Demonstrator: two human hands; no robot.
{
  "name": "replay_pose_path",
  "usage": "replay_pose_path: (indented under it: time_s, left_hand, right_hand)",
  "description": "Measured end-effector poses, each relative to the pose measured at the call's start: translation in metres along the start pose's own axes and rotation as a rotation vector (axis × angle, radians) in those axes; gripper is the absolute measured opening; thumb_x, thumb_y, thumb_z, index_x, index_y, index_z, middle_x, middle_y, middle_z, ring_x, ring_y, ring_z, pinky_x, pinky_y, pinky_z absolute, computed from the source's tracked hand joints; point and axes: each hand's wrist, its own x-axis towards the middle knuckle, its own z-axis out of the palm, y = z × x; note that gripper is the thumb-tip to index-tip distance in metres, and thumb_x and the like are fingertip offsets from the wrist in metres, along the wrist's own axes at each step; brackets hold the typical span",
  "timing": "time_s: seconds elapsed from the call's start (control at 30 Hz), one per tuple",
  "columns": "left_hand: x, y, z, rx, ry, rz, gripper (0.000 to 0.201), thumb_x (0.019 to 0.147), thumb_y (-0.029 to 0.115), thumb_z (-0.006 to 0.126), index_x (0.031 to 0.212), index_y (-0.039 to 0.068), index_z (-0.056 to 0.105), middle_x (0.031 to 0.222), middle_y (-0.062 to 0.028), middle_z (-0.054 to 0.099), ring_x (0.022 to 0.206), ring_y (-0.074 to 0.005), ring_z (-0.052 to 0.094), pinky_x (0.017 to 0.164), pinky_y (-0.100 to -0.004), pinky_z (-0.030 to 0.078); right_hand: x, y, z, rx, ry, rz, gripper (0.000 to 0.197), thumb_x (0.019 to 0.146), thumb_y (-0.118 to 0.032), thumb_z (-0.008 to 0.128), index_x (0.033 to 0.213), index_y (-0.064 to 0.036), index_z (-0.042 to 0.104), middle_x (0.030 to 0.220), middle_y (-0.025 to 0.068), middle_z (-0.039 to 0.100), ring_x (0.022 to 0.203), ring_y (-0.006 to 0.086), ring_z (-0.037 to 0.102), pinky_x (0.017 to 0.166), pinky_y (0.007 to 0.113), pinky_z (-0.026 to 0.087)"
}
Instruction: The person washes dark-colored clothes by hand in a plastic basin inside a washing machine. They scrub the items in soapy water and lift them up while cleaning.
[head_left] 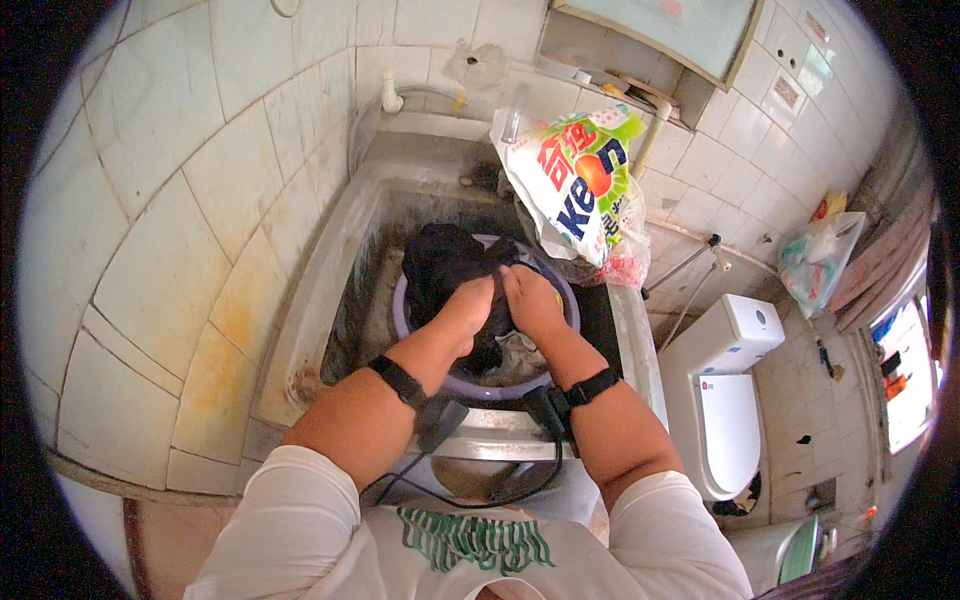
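A bunched black garment [438,262] hangs over the left and far side of a pale purple basin [470,388]. My left hand [468,308] and my right hand [534,300] meet close together above the basin, both closed on the dark cloth; their fingertips are partly hidden. Between and below my wrists, a wet-looking grey cloth [516,356] lies in the basin along with more dark fabric. The basin stands inside a worn stone sink [300,345].
A white and green detergent bag [580,185] stands on the sink's far right corner. Behind are a white pipe elbow [391,92] and a tiled wall. To the right are a white toilet [728,425] and a hanging plastic bag [822,262]. Cables run from my wrist straps.
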Motion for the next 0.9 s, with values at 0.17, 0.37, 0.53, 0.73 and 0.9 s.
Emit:
replay_pose_path:
  time_s: [0.17, 0.37, 0.53, 0.73, 0.9]
  left_hand:
    - [-0.025, 0.011, -0.005, 0.097, -0.009, -0.045, 0.037, 0.091, 0.033, 0.037, 0.109, 0.007, 0.056, 0.109, -0.0095, 0.058, 0.100, -0.0207, 0.053, 0.085, -0.0374, 0.039]
    - [0.011, -0.013, -0.009, -0.009, -0.072, -0.086, 0.028, 0.087, 0.031, 0.045, 0.091, 0.009, 0.061, 0.085, -0.0059, 0.064, 0.072, -0.0187, 0.061, 0.066, -0.0357, 0.048]
    - [0.017, -0.016, -0.010, -0.117, -0.118, 0.030, 0.026, 0.087, 0.028, 0.046, 0.089, 0.008, 0.062, 0.081, -0.0047, 0.064, 0.067, -0.0183, 0.061, 0.063, -0.0342, 0.049]
    - [-0.016, 0.006, -0.008, 0.141, -0.010, 0.033, 0.032, 0.091, 0.027, 0.041, 0.105, 0.004, 0.058, 0.108, -0.0095, 0.057, 0.098, -0.0188, 0.052, 0.083, -0.0345, 0.040]
    - [-0.003, -0.001, -0.001, 0.066, 0.046, -0.097, 0.035, 0.092, 0.028, 0.038, 0.105, 0.002, 0.057, 0.106, -0.0102, 0.058, 0.096, -0.0197, 0.053, 0.083, -0.0352, 0.040]
  right_hand:
    - [-0.008, -0.030, -0.006, 0.122, -0.188, -0.230, 0.032, 0.087, -0.027, 0.050, 0.072, 0.0007, 0.052, 0.071, 0.0245, 0.055, 0.072, 0.0458, 0.053, 0.063, 0.048, 0.043]
    - [0.005, 0.008, 0.006, 0.113, -0.059, -0.036, 0.034, 0.088, -0.029, 0.048, 0.072, 0.0006, 0.053, 0.074, 0.0252, 0.056, 0.075, 0.0455, 0.053, 0.067, 0.050, 0.042]
    - [0.004, 0.021, 0.008, 0.080, -0.031, 0.031, 0.037, 0.090, -0.032, 0.043, 0.075, 0.0004, 0.054, 0.077, 0.0255, 0.057, 0.079, 0.0450, 0.054, 0.071, 0.050, 0.042]
    - [-0.007, -0.026, -0.008, 0.141, -0.166, -0.119, 0.029, 0.086, -0.027, 0.049, 0.076, 0.0000, 0.053, 0.075, 0.0255, 0.056, 0.078, 0.0451, 0.054, 0.067, 0.049, 0.043]
    - [0.002, -0.008, -0.001, 0.076, -0.002, -0.057, 0.027, 0.085, -0.025, 0.051, 0.075, 0.0004, 0.053, 0.077, 0.0250, 0.057, 0.077, 0.0449, 0.054, 0.067, 0.048, 0.044]
